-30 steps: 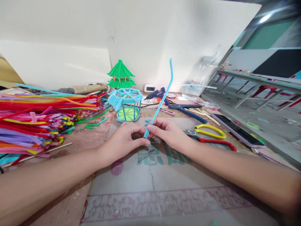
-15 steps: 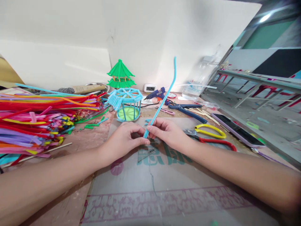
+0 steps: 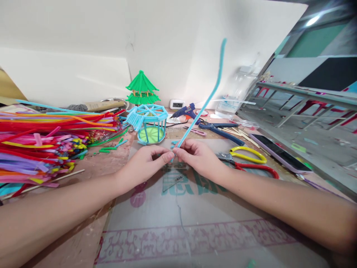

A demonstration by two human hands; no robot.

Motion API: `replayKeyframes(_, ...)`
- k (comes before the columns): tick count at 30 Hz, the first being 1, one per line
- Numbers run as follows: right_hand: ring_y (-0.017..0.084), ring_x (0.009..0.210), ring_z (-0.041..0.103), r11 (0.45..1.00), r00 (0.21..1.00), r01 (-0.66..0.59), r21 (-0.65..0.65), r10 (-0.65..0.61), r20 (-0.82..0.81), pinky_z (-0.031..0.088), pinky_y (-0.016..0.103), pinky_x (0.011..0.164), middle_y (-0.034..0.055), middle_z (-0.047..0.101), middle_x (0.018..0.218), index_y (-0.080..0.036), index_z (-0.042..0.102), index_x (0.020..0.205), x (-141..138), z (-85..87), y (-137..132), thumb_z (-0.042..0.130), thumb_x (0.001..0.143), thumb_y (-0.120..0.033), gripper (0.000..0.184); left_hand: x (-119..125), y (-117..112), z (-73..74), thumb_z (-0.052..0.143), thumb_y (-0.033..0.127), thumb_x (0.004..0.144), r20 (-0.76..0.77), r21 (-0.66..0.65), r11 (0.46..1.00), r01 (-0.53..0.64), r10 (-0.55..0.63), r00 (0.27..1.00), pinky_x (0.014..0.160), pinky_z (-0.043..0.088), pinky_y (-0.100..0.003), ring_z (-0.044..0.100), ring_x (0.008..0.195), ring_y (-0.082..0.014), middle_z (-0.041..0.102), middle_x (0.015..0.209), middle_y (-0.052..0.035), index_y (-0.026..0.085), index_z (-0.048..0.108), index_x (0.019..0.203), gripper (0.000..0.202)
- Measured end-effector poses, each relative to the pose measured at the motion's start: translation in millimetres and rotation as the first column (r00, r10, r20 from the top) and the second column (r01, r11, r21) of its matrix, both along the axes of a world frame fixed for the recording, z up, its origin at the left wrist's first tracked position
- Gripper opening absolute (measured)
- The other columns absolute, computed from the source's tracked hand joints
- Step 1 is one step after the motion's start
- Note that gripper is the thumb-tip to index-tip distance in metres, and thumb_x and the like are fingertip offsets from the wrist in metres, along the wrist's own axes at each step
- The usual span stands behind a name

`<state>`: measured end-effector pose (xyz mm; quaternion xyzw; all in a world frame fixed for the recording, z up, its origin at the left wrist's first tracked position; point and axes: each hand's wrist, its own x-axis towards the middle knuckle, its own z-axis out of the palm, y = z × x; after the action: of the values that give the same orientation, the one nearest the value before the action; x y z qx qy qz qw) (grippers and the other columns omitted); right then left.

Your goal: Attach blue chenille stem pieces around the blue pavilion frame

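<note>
A light blue pipe cleaner [image 3: 208, 101] slants up to the right from my fingers, its upper part bent more upright. My right hand [image 3: 196, 158] pinches it near the lower end. Close beside it, my left hand [image 3: 153, 162] is closed with thumb and forefinger on that same lower end, which the fingertips partly hide. Just beyond my hands, small blue pieces [image 3: 174, 143] lie on the clear sheet [image 3: 145, 230]. Behind my left hand stands a blue pipe-cleaner frame [image 3: 152, 124] with a yellow-green base and a strip of roofing on its left side.
Bundles of coloured pipe cleaners [image 3: 41, 149] fill the left side. A green tiered roof [image 3: 141, 89], a small clock [image 3: 177, 104] and a glue gun [image 3: 185, 111] are at the back. Blue-handled pliers [image 3: 223, 130], red-and-yellow-handled cutters [image 3: 251, 160] and a phone [image 3: 280, 152] lie on the right.
The pipe cleaner now reaches higher and further right, with less of its lower end showing below my fingers. My hands stay nearly in place, fingertips close together.
</note>
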<state>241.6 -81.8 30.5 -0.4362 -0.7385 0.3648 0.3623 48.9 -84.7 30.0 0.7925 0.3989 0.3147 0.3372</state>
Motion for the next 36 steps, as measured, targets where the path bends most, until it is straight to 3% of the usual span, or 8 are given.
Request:
replayKeyframes(4,0.012,0.061,0.049,0.998,0.998,0.013,0.061,-0.017,0.058,0.039,0.026,0.056,-0.0008,0.056,0.067,-0.018,0.059,0.075,-1,-0.9,1,0.057,0.087,-0.042,0.028,1,0,-1.2,0.052,0.040,0.089,0.004,-0.039,0.999,-0.012,0.013,1.000,0.066,0.045,-0.024,0.059,0.071,-0.0144,0.069,0.078,-0.0002,0.017,0.071,0.085,0.029)
replayKeyframes(9,0.016,0.074,0.060,0.976,0.957,-0.209,0.065,0.191,0.218,0.044,0.027,0.063,0.0034,0.067,0.085,-0.019,0.064,0.098,17,27.4,7,0.054,0.090,-0.043,0.027,0,1,-3.0,0.053,0.043,0.089,0.025,-0.107,0.993,-0.042,0.045,0.999,0.062,0.044,-0.023,0.059,0.069,-0.0138,0.069,0.075,-0.0002,0.016,0.070,0.082,0.033)
replayKeyframes(15,0.018,0.069,0.062,0.963,0.675,-0.247,0.105,0.094,0.732,0.039,0.027,0.059,0.0032,0.071,0.089,-0.027,0.066,0.113,66,75.6,9,0.059,0.086,-0.044,0.032,0,0,-2.6,0.055,0.046,0.087,0.078,-0.199,0.978,-0.055,0.072,0.994,0.067,0.047,-0.025,0.064,0.072,-0.0159,0.073,0.077,-0.0023,0.017,0.070,0.077,0.034)
replayKeyframes(19,0.020,0.069,0.063,0.973,0.503,-0.203,0.113,0.004,0.864,0.037,0.028,0.058,0.0053,0.072,0.087,-0.026,0.069,0.107,93,77.2,25,0.058,0.084,-0.043,0.030,2,0,0.0,0.057,0.041,0.086,0.117,-0.269,0.961,-0.065,0.099,0.988,0.069,0.049,-0.025,0.066,0.073,-0.0158,0.074,0.077,-0.0030,0.016,0.069,0.076,0.030)
replayKeyframes(26,0.022,0.074,0.065,0.998,0.388,-0.060,-0.034,0.055,0.920,0.040,0.029,0.059,0.0089,0.070,0.090,-0.025,0.067,0.112,138,80.2,14,0.062,0.078,-0.034,0.035,1,5,-4.3,0.060,0.046,0.082,0.205,-0.299,0.954,-0.030,0.094,0.974,0.074,0.051,-0.029,0.069,0.078,-0.0187,0.075,0.080,-0.0049,0.016,0.070,0.079,0.032)
replayKeyframes(29,0.022,0.070,0.066,0.995,0.375,-0.017,-0.098,0.097,0.922,0.042,0.030,0.058,0.0086,0.070,0.085,-0.026,0.065,0.122,152,81.2,0,0.063,0.076,-0.030,0.047,-1,8,-6.1,0.063,0.050,0.078,0.251,-0.331,0.944,-0.019,0.107,0.962,0.077,0.052,-0.032,0.070,0.081,-0.0215,0.076,0.082,-0.0070,0.015,0.069,0.082,0.036)
replayKeyframes(32,0.026,0.085,0.068,0.991,0.407,-0.062,-0.117,0.132,0.904,0.050,0.031,0.066,0.0096,0.071,0.106,-0.029,0.059,0.133,158,79.2,-3,0.063,0.073,-0.024,0.060,-3,10,-3.1,0.064,0.053,0.077,0.249,-0.314,0.949,-0.030,0.112,0.962,0.076,0.051,-0.032,0.069,0.079,-0.0207,0.075,0.081,-0.0065,0.015,0.069,0.081,0.039)
replayKeyframes(36,0.027,0.110,0.064,0.988,0.461,-0.143,-0.064,0.124,0.879,0.050,0.030,0.088,0.0084,0.064,0.127,-0.029,0.058,0.135,160,74.0,2,0.057,0.075,-0.020,0.060,-6,12,4.6,0.063,0.054,0.077,0.205,-0.298,0.952,-0.068,0.134,0.970,0.069,0.049,-0.028,0.065,0.070,-0.0175,0.074,0.076,-0.0044,0.015,0.069,0.074,0.040)
